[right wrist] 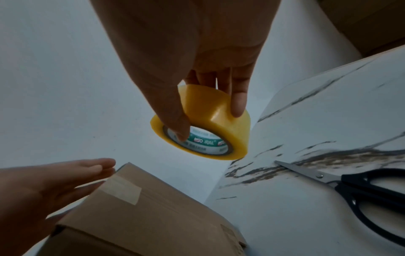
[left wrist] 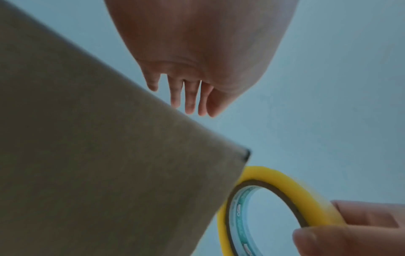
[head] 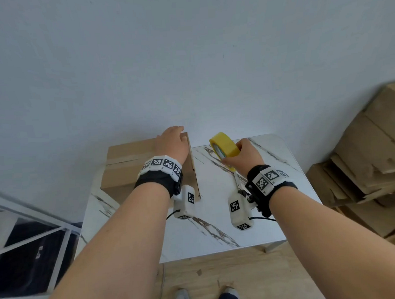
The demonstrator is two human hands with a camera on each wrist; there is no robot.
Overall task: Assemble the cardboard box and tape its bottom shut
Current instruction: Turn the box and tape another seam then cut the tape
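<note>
A brown cardboard box (head: 126,162) stands on the left part of the marble table (head: 218,216), a strip of tape across its upper face and down the side (right wrist: 122,188). My left hand (head: 172,142) lies with straight fingers (right wrist: 96,166) over the box's far right top edge. My right hand (head: 244,153) holds a yellow tape roll (head: 223,145) above the table to the right of the box, thumb inside the core (right wrist: 179,133) and fingers on the outer face. The left wrist view shows the box side (left wrist: 98,164) and the roll (left wrist: 285,187).
Black-handled scissors (right wrist: 361,188) lie on the table right of the box, under my right wrist. Stacked flattened cardboard (head: 371,163) stands on the floor at the right. A white metal frame (head: 35,226) is at the left. The wall is just behind the table.
</note>
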